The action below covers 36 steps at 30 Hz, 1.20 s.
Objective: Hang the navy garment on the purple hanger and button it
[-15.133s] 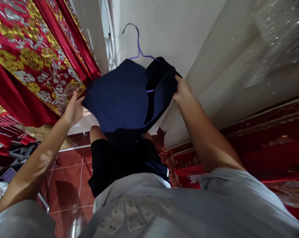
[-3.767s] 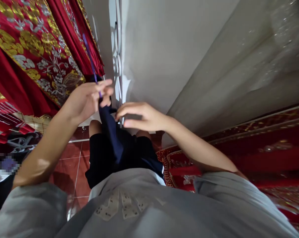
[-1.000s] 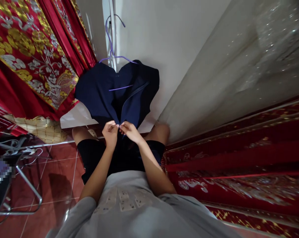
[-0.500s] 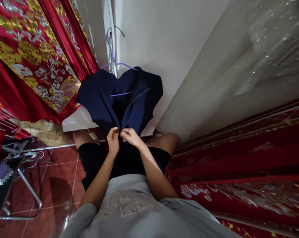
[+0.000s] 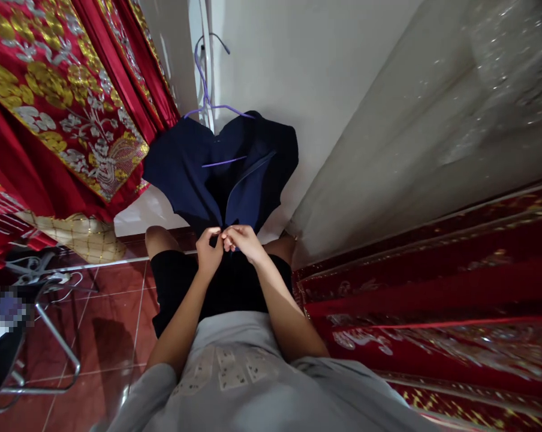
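A dark navy garment (image 5: 176,162) hangs on a purple hanger (image 5: 229,109) against the wall, its front parted in a V at the top. My left hand (image 5: 209,251) is closed in a pinch on the front opening, low on the garment. Right beside it, my right hand (image 5: 246,241) pinches the other side of the same opening, and the fingertips of both hands nearly meet. Whatever small part lies between the fingertips is hidden. The hanger's lower bar shows inside the open neck.
Red cloth with gold and silver embroidery (image 5: 73,102) hangs at left, and more red embroidered cloth (image 5: 433,288) at right. A clear plastic cover (image 5: 388,150) stands at upper right. At lower left is a metal-legged chair (image 5: 64,342) on red floor tiles (image 5: 95,342).
Both hands stay at the garment's opening, with the right fingers bunched closer to the left. The view has shifted slightly, and the right knee has moved inward.
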Each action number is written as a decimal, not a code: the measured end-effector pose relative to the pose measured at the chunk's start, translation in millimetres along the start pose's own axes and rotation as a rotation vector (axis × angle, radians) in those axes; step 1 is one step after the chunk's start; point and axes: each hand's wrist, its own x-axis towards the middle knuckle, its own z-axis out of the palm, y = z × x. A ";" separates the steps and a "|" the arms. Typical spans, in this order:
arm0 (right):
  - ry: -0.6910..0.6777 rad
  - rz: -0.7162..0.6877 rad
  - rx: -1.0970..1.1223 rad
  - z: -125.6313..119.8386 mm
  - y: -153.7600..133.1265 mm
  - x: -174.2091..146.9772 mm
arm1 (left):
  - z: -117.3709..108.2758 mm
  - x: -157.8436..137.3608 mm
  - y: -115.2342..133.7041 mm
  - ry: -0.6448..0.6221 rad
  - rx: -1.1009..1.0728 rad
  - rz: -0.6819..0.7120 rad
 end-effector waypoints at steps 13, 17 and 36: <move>0.161 -0.298 0.108 8.7 -179.1 100.3 | 20.5 -11.9 14.2 -0.196 0.198 0.291; 0.085 -0.421 0.046 18.2 -201.2 88.0 | 26.6 24.9 21.5 -0.319 0.239 0.347; 0.289 -0.711 -0.263 14.5 -154.7 90.0 | -45.5 193.3 144.9 -0.252 0.429 0.698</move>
